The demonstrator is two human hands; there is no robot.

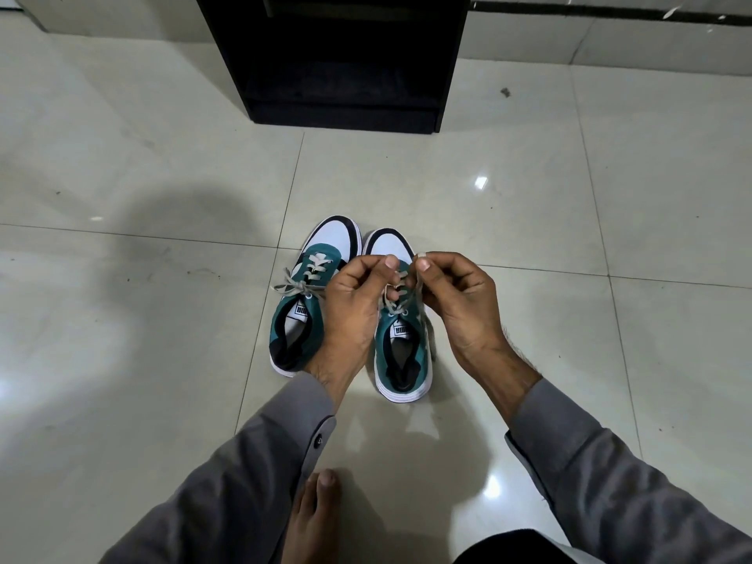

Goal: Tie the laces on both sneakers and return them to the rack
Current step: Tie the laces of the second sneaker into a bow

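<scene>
Two green, white and black sneakers stand side by side on the tiled floor, toes pointing away from me. The left sneaker (pixel 303 303) shows its grey laces in a bow. Over the right sneaker (pixel 403 348) both hands work its grey laces (pixel 396 305). My left hand (pixel 354 303) pinches one lace between thumb and fingers, and my right hand (pixel 455 299) pinches the other just beside it. The hands cover most of that shoe's lacing.
A black shoe rack (pixel 337 59) stands on the floor straight ahead, beyond the sneakers, against a pale wall. My bare foot (pixel 315 519) rests on the floor near the bottom edge. Glossy cream tiles (pixel 569 238) spread to both sides.
</scene>
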